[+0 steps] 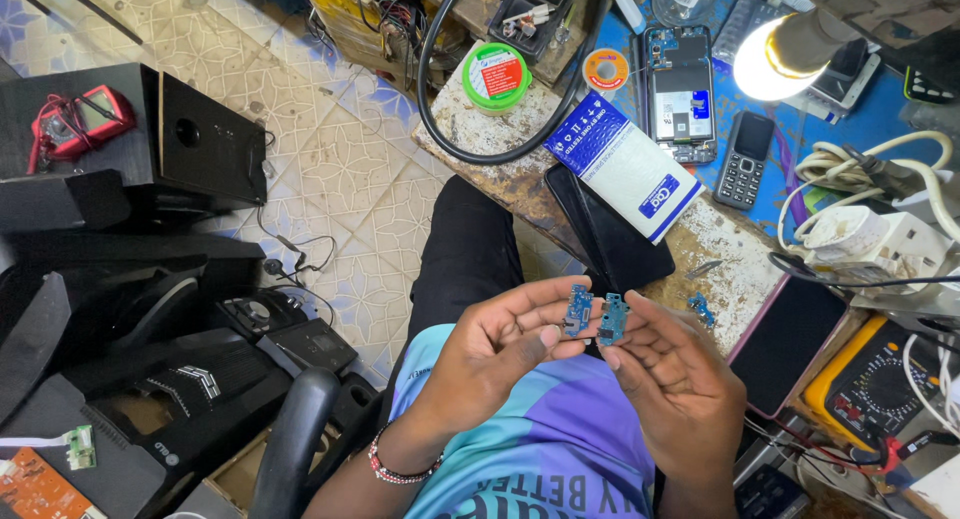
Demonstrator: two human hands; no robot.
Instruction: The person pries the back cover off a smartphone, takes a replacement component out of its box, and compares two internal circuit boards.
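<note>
Left hand (495,344) pinches a small blue circuit board (577,310) at the fingertips; right hand (672,374) pinches a second blue board (612,319) just beside it; both held upright over the lap, faces toward the camera, apparently for side-by-side comparison; a third small board (701,308) lies on the bench edge (500,169); black tray (532,17) at the bench's far side holds small parts, too small to identify.

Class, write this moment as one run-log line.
left hand: holds blue circuit board | right hand: holds second board | boards side by side, above lap
</note>
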